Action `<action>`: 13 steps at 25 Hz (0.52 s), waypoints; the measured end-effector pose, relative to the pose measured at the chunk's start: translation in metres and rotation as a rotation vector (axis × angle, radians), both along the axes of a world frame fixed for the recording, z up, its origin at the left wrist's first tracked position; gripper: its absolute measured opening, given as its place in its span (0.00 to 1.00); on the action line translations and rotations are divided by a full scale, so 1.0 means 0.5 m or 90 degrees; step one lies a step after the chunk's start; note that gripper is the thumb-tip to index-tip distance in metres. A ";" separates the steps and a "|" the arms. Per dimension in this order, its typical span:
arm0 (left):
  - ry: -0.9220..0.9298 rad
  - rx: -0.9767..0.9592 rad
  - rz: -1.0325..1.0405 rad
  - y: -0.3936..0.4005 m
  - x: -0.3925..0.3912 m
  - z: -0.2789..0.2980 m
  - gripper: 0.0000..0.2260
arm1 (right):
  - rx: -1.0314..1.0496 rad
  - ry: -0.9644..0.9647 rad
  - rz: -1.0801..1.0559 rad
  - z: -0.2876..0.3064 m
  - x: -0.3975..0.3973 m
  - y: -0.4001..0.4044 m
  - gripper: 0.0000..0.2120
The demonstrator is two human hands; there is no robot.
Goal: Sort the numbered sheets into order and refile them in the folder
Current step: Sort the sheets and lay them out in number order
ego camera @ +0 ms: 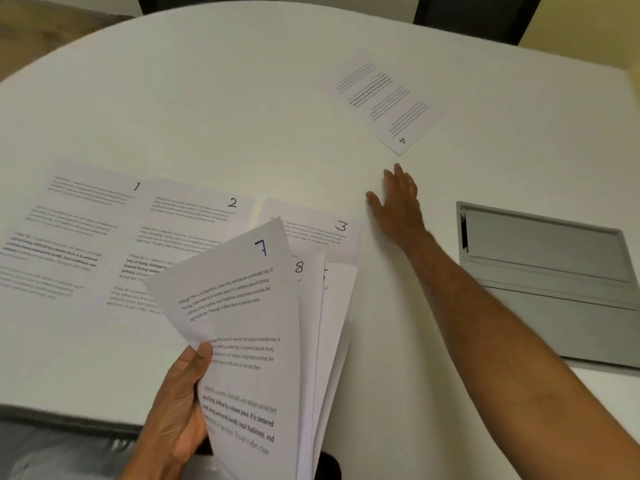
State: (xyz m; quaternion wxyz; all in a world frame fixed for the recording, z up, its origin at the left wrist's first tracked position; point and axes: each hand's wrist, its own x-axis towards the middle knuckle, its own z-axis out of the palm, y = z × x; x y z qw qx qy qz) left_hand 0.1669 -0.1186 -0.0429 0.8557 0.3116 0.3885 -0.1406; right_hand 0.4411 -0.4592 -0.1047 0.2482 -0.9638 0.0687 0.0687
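Note:
Sheets numbered 1 [69, 230], 2 [194, 223] and 3 [322, 230] lie side by side on the white table [225, 98]. Sheet 4 [388, 102] lies apart, farther back and turned askew. My left hand [180, 407] grips a fanned stack of sheets [256, 341] near the front edge, with 7 on top and 8 behind it. My right hand [398, 199] reaches out flat with straight fingers just short of sheet 4's near corner, holding nothing. The grey folder [554, 271] lies open at the right.
Dark chair backs [474, 12] stand beyond the table's far edge. The table's dark front rim [62, 419] runs just ahead of my lap.

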 end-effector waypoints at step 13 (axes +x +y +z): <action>0.026 0.030 -0.015 0.002 0.081 -0.077 0.19 | -0.186 -0.022 0.025 -0.031 0.162 -0.065 0.35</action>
